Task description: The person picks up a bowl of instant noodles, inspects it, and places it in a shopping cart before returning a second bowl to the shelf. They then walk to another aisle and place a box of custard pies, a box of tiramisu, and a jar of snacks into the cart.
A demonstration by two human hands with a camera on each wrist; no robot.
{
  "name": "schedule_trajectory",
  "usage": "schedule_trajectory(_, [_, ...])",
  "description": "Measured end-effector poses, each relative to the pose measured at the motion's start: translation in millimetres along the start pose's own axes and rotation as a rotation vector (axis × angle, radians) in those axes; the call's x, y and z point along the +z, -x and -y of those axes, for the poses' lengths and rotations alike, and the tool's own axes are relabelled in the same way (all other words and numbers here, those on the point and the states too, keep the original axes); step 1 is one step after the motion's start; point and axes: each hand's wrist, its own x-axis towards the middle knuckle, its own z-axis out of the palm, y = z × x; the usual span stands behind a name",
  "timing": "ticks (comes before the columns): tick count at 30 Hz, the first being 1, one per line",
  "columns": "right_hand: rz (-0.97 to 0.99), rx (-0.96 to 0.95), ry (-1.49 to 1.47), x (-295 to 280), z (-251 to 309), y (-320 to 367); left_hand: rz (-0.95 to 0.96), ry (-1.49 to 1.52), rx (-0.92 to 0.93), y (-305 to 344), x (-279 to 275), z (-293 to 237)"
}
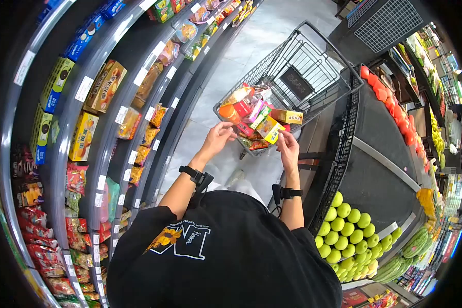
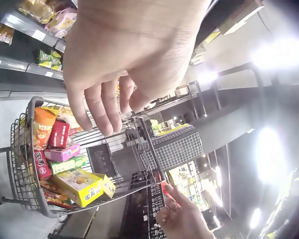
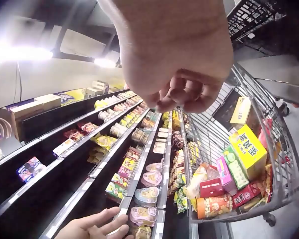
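My left hand (image 1: 218, 139) is raised over the near left end of a wire shopping cart (image 1: 313, 61), fingers loosely bent and nothing in them. On the other side my right hand (image 1: 288, 149) hovers by the cart's near rim, its fingers loosely curled and empty. In the head view its fingertips overlap a yellow box (image 1: 268, 129); both wrist views show that box lying in the cart, apart from the hand. Around it in the cart are an orange tub (image 2: 43, 128), a red box (image 2: 59, 134), a purple box (image 2: 63, 153), a green box (image 3: 236, 162) and a smaller yellow carton (image 1: 287, 116).
Snack shelves (image 1: 108, 149) run along my left, holding boxes and bags. On the right stands a black produce stand with green apples (image 1: 346, 231) and red packages (image 1: 390, 102). Watermelons (image 1: 416, 246) lie farther right. Grey floor (image 1: 231, 66) shows between shelves and cart.
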Motion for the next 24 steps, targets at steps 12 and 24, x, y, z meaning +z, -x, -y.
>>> schedule_trajectory(12, [0.066, 0.184, 0.237, 84, -26, -83, -0.072, 0.191, -0.203, -104, -47, 47])
schedule_trajectory(24, [0.175, 0.425, 0.394, 135, -56, -119, 0.014, 0.402, -0.352, -195, -48, 73])
